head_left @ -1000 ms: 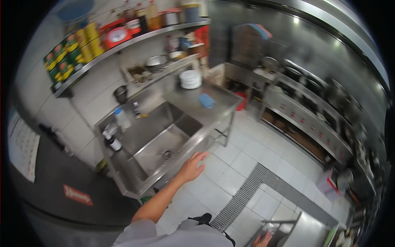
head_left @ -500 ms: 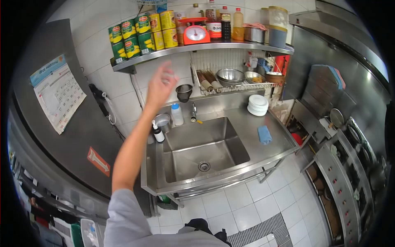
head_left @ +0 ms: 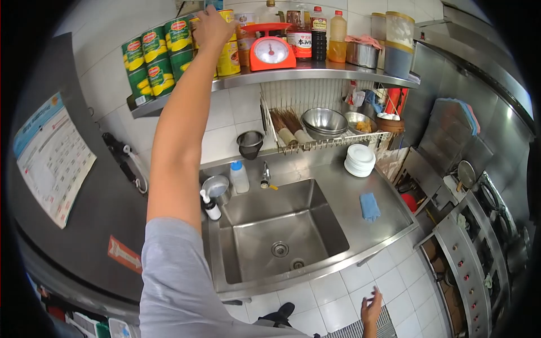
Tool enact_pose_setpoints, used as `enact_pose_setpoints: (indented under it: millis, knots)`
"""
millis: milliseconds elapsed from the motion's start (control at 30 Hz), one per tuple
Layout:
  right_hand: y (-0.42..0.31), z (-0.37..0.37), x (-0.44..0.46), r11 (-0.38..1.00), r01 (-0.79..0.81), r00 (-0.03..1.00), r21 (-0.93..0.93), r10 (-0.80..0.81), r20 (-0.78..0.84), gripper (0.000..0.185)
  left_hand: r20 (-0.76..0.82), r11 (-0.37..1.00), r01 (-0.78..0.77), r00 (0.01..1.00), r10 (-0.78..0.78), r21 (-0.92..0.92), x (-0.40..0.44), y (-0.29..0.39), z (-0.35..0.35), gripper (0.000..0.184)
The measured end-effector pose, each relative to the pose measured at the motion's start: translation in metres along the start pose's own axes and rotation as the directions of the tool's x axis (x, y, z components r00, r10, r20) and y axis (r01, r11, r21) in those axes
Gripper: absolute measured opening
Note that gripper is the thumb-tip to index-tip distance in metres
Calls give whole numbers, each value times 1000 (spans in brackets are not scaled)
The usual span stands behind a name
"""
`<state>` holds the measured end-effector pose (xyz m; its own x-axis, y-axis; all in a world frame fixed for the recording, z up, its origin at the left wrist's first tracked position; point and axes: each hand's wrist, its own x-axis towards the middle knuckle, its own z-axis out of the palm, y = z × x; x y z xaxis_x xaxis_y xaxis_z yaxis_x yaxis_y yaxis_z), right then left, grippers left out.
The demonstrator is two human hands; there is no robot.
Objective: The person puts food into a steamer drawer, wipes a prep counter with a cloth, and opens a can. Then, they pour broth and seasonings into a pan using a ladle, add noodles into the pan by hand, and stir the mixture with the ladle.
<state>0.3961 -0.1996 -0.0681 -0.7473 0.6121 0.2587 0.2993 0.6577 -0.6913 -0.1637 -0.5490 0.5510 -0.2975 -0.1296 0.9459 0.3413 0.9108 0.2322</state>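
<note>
My left hand (head_left: pixel 214 29) is raised to the shelf, with its fingers bent around the upper part of a yellow can (head_left: pixel 226 16) in the top row. The hand and forearm partly cover the cans behind, so the fingers' exact contact is hard to see. Green cans (head_left: pixel 178 35) with yellow fruit pictures are stacked just left of it. To its right stands a red kitchen scale (head_left: pixel 272 53). Low at the bottom right, my right hand (head_left: pixel 371 307) hangs over the floor with its fingers apart, holding nothing.
Bottles (head_left: pixel 318 34) and tubs line the metal shelf (head_left: pixel 321 74). Below are a wire rack (head_left: pixel 276 141) with bowls, a steel sink (head_left: pixel 282 231), a soap pump bottle (head_left: pixel 210 207), stacked white plates (head_left: pixel 359 160) and a blue cloth (head_left: pixel 369 207). A stove stands right.
My left hand has moved up from in front of the wall to the yellow cans on the shelf. My right hand has come into view at the bottom. The view has shifted closer.
</note>
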Motion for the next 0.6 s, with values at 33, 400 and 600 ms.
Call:
enact_pose_setpoints:
  millis: [33, 400, 600]
  knots:
    - [-3, 8, -6, 999, 15, 999, -29, -14, 46, 68, -13, 998, 22, 1000, -21, 67, 9, 3, 11, 78]
    - [41, 44, -83, 951, -310, 946, -16, 307, -101, 58, -239, 969, -6, 969, 67, 247, 21, 6, 82, 55]
    - [-54, 35, 51, 981, -190, 971, 26, 192, -140, 48, -245, 871, -235, 898, 364, 431, 8, 14, 67, 42]
